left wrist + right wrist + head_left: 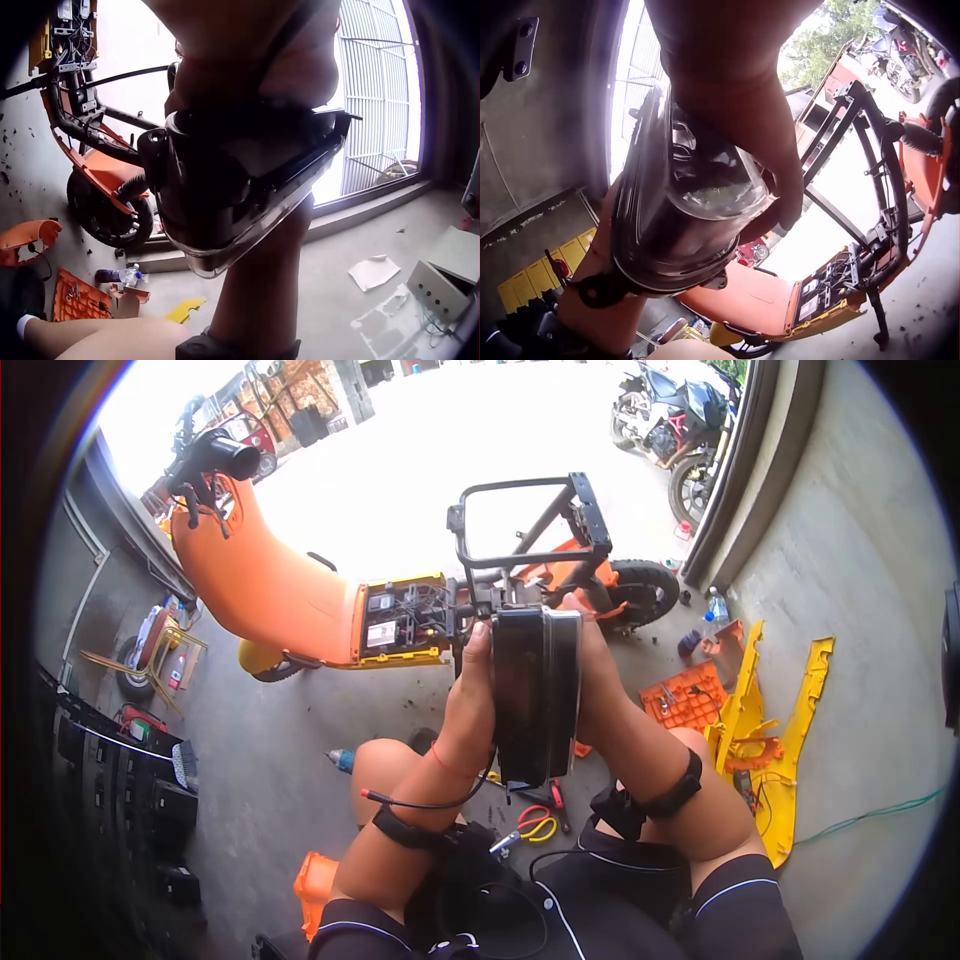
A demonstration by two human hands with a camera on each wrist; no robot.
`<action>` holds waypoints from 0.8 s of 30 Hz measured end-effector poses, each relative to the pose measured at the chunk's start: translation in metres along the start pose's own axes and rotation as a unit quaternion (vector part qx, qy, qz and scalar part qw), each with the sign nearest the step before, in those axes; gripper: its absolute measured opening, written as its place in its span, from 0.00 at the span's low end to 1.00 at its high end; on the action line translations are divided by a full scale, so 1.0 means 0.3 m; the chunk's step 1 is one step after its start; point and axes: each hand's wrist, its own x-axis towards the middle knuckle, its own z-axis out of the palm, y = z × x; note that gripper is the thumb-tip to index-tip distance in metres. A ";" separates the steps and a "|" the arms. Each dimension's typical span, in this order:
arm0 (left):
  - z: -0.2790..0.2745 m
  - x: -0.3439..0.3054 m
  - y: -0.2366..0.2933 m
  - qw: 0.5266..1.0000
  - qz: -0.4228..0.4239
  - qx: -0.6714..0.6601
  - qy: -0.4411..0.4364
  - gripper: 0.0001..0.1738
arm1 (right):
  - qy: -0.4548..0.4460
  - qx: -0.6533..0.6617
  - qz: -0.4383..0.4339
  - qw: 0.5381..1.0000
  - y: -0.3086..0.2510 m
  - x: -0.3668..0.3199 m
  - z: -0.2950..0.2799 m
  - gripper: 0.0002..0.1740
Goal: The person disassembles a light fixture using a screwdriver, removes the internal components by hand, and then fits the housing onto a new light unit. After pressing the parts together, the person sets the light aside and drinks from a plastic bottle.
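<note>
Both hands hold up a black vehicle lamp (530,695) with a clear lens, in front of the body. My left hand (470,695) grips its left side, the thumb along the edge. On the opposite side, my right hand (597,670) grips the lens side, fingers partly hidden behind the lamp. In the right wrist view the clear lens (712,196) shows shiny reflectors inside. A black cable (440,802) with a red tip hangs from the lamp across the left wrist. Behind stands an orange scooter (270,585), partly stripped, its wiring bay exposed.
Red-and-yellow-handled pliers (535,825) lie on the floor between the legs, near a red-handled tool (558,800). Yellow panels (800,740) and an orange tray (685,695) are at right. A bare black frame (525,520) rises over the scooter's rear wheel.
</note>
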 end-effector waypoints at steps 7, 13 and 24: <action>-0.018 -0.082 -0.112 0.993 -0.108 -0.001 0.051 0.45 | -0.009 0.006 0.141 0.990 0.122 -0.060 -0.099 0.38; -0.086 -0.119 -0.244 0.990 -0.111 -0.031 0.080 0.40 | 0.016 0.062 0.190 0.980 0.233 -0.059 -0.191 0.35; -0.175 -0.212 -0.389 0.978 -0.142 -0.097 0.117 0.53 | 0.123 0.024 0.218 0.968 0.344 -0.037 -0.227 0.28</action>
